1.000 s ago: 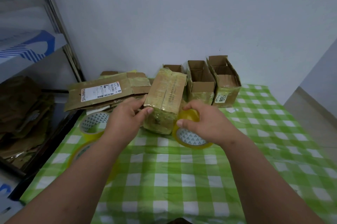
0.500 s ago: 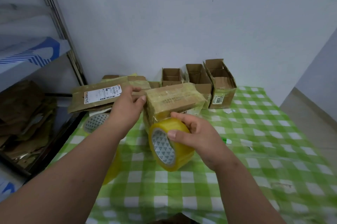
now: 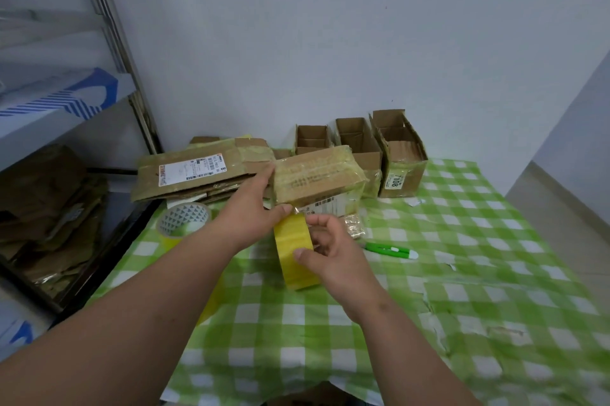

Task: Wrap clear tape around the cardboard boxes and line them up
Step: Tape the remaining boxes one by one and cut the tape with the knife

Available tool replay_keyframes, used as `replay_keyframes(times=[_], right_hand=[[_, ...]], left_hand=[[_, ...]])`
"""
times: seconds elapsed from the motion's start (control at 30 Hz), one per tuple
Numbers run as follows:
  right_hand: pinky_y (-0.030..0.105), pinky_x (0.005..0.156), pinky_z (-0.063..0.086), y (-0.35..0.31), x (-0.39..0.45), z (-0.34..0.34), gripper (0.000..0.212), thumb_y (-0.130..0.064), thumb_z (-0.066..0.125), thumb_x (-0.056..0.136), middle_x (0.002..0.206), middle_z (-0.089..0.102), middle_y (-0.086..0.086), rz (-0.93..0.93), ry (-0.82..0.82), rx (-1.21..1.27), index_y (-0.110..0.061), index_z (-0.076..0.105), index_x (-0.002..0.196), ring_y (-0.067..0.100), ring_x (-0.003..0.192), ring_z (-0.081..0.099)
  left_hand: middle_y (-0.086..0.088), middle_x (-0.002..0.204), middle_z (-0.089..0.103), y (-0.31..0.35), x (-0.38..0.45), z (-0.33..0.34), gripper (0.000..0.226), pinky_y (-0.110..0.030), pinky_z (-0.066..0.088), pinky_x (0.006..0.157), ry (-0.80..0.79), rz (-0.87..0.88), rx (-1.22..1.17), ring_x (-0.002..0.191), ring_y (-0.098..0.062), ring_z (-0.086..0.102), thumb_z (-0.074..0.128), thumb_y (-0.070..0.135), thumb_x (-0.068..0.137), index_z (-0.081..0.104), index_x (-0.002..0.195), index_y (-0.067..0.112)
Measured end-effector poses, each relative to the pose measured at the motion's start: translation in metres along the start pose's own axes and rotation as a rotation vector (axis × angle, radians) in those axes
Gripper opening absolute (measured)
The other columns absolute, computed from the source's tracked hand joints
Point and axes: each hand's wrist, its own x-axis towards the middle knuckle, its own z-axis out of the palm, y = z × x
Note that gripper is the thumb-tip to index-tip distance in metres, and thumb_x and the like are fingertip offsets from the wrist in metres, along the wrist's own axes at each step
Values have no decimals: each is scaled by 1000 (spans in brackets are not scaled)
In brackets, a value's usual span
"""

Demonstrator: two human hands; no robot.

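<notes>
Box [image 3: 317, 179] mid-table, already glossy with tape, gripped at its left end by my left hand [image 3: 254, 210], right hand [image 3: 333, 257] clutching roll [image 3: 297, 255]; three open boxes [image 3: 359, 148] far behind look untaped.

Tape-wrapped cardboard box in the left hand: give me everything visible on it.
The oblong brown cardboard box wrapped in glossy yellowish clear tape is held off the green-and-white checked tablecloth, long side roughly level, tilted slightly. Faint printed text runs along its top face; a white barcode label shows on its lower side. The left hand grips its left end. The yellow tape roll, held by the right hand, sits just below it.
</notes>
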Motion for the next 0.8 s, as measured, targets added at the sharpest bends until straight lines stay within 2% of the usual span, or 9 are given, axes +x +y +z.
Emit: replay_keyframes(times=[0.1,0.23,0.33,0.47,0.5,0.57,0.67,0.73,0.8], right_hand=[[42,88,56,5,-1,0,47,-6,67,91,95,75,6,22,-34,10,-27,47,128,20,89,71],[34,84,57,8,1,4,50,-9,65,93,99,75,3,50,-36,96,-23,43,135,14,89,72],[26,79,56,5,4,4,48,-11,64,94,99,74,1,40,-45,56,-23,44,136,10,88,71],[36,88,56,7,3,5,49,-15,64,95,101,74,3,28,-43,-6,-22,43,139,15,94,70],[34,86,57,8,1,6,49,-15,64,95,101,74,2,28,-38,-2,-23,43,139,13,93,71],[22,78,56,9,-2,6,44,-16,63,96,97,73,1,40,-32,29,-22,46,136,3,86,70],[2,64,44,9,-7,6,40,-21,63,96,90,58,-16,52,-38,48,-30,46,131,-21,73,59],[0,62,42,10,-9,6,49,-27,64,95,91,56,-18,52,-35,26,-31,44,139,-24,73,57],[3,65,45,7,-11,5,49,-29,65,94,88,65,-11,42,-30,-1,-32,44,138,-17,76,62]], left_hand=[[-5,151,39,2,6,2,86,-34,35,111,-5,5,69,137,-19,42,69,35,90,16,158,28],[-5,155,36,3,16,-1,85,-30,30,111,-39,9,114,140,-20,37,67,35,92,14,158,24],[-3,156,37,4,19,-6,84,-27,31,108,-61,-2,132,141,-21,37,65,33,94,12,158,25],[-1,153,43,5,22,-10,82,-26,34,103,-78,-39,97,136,-21,43,64,31,95,12,158,28],[-2,151,45,4,23,-9,82,-26,34,102,-82,-46,87,135,-22,45,64,31,95,12,158,29],[-1,148,48,3,23,-7,82,-27,38,102,-82,-59,61,131,-22,48,64,30,95,11,158,30],[3,146,51,0,20,-4,83,-38,43,106,-55,-70,-38,129,-19,52,68,27,92,15,157,31],[3,142,55,-4,17,-2,77,-46,46,105,-1,-100,-176,126,-18,56,75,26,87,30,149,27],[1,135,61,-7,14,0,59,-48,49,101,82,-130,-251,119,-18,60,79,30,81,42,127,23]])
